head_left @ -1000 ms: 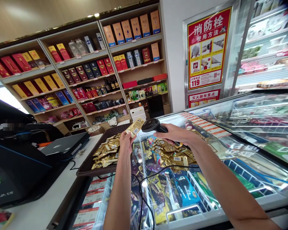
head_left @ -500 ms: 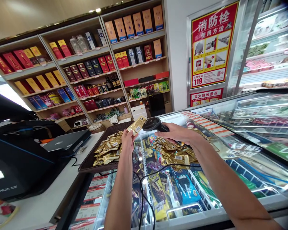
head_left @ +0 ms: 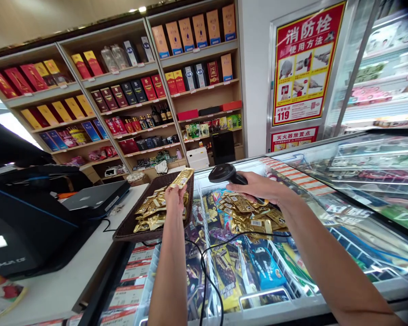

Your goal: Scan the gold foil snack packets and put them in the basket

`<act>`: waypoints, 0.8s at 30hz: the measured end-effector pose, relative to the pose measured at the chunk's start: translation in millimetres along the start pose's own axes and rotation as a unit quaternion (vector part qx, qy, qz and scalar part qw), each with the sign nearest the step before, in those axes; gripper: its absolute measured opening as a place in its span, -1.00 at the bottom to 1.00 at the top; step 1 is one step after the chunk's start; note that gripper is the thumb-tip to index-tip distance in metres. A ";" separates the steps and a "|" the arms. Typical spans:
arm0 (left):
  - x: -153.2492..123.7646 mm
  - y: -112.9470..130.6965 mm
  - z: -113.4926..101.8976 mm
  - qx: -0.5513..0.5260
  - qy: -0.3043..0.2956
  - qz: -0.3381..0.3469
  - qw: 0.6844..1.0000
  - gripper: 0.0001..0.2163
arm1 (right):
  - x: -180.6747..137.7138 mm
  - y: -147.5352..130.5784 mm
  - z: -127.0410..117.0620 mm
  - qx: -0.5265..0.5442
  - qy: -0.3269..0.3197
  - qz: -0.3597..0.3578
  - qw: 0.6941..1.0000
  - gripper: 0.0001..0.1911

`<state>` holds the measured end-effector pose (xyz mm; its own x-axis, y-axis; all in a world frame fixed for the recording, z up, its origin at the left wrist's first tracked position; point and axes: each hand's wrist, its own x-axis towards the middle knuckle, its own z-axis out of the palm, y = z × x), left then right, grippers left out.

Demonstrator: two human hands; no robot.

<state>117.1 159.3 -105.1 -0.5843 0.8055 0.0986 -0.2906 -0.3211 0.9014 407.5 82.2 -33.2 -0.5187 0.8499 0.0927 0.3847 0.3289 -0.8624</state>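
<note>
My left hand [head_left: 175,195] is closed on the end of a small gold packet [head_left: 182,178], held up over the brown woven basket [head_left: 119,230]. Many more gold packets [head_left: 153,206] lie loose inside that basket. In my right hand [head_left: 256,186] is a black handheld barcode scanner [head_left: 222,173], its head pointing left toward the packet but apart from it. Beneath the scanner, a heap of gold packets [head_left: 246,210] rests on the glass top of a freezer. The scanner's black cable [head_left: 204,260] trails over the glass.
Under the glass, wire baskets hold wrapped ice creams [head_left: 263,265]. To the left stand a counter [head_left: 98,253] and a black checkout machine [head_left: 23,226]. Shelves [head_left: 136,104] of boxed bottles line the back wall, beside a red fire-hydrant poster [head_left: 302,68].
My left hand has moved left with the gold packet, away from the scanner and over the basket. My right hand and scanner have shifted slightly right. The view has moved a little.
</note>
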 end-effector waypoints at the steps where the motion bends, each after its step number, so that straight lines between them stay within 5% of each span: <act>1: 5.2 2.7 -5.9 0.005 0.025 0.007 1.000 -0.88 | -1.2 0.7 -2.1 -0.005 0.005 0.004 1.000 -0.51; 6: 17.9 14.6 -30.5 0.066 0.142 0.037 0.987 -0.79 | -7.1 6.2 -15.0 -0.043 0.060 0.017 0.997 -0.51; 10: 8.3 19.4 -22.1 0.143 0.177 0.104 0.968 -0.54 | -10.2 8.0 -23.8 -0.114 0.082 0.049 0.989 -0.49; 14: -20.0 -2.0 18.4 0.223 0.024 0.148 0.963 -0.61 | -11.9 7.3 -29.1 -0.163 0.086 0.075 0.980 -0.49; 18: -67.0 -58.6 58.2 0.306 -0.178 0.108 0.929 -0.77 | -14.7 6.6 -34.3 -0.195 0.105 0.067 0.973 -0.47; 24: -97.9 -110.6 60.3 0.398 -0.288 0.080 0.867 -0.53 | -16.6 5.7 -42.7 -0.220 0.117 0.030 0.968 -0.49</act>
<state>252.1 146.0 -189.0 -0.0272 0.9710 0.2375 0.5092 -0.1910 0.8392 450.9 87.5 -18.5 -0.3181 0.9258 0.2044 0.7226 0.3763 -0.5799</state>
